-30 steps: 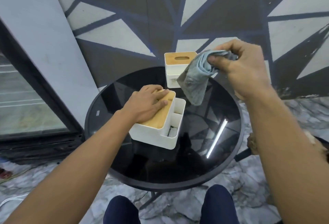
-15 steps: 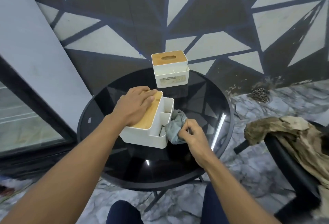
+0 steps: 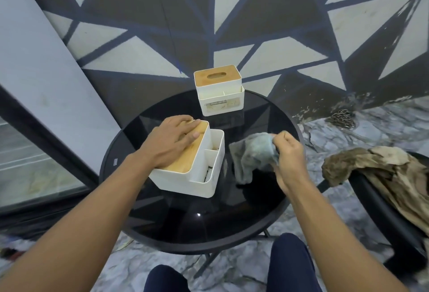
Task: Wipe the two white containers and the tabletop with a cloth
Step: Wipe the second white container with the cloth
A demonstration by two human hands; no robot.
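Cloth (image 3: 253, 155), grey-blue and crumpled, is pinched at its upper corner by the curled fingers (image 3: 283, 138) of the person's right hand (image 3: 289, 155). The rest hangs down over the black glass desk (image 3: 209, 222), just right of the nearer white container (image 3: 199, 175) and apart from it. Whether its lower end touches the glass cannot be told.

The left hand (image 3: 171, 141) lies flat on that container's wooden lid, its fingers (image 3: 185, 127) straight and pressing down. Open side compartments face the cloth. The second white container (image 3: 219, 93), also wooden-lidded, stands at the desk's far edge, well apart from both hands. A dark chair draped with brown fabric (image 3: 383, 175) sits to the right.

The step in hand appears to be wiping the nearer container. To do it well, the cloth would likely be bunched into a wad and run along the side walls and into the compartments. The left hand would meanwhile stop the box sliding on the glass.
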